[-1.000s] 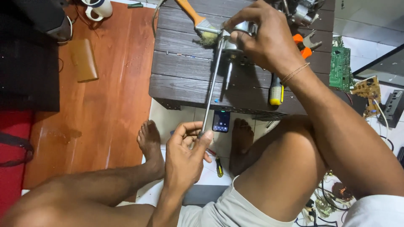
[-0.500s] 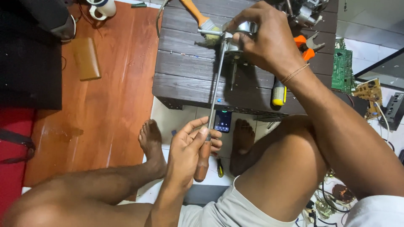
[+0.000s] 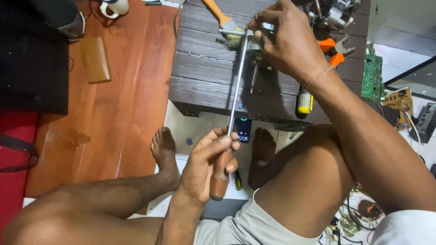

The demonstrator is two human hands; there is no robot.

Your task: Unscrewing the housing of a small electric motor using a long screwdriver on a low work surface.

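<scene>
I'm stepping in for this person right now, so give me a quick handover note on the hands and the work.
Left hand grips the brown handle of a long screwdriver. Right hand clasps a small metal part on the dark slatted table, where the screwdriver tip meets it. Beside it lie a paintbrush, orange-handled pliers and a yellow screwdriver. The tool is engaged; whether the fastener is loose or tight cannot be seen.

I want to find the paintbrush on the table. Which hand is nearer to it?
Right. The right hand is on the table beside the paintbrush; the left hand is far below, gripping the screwdriver handle.
</scene>
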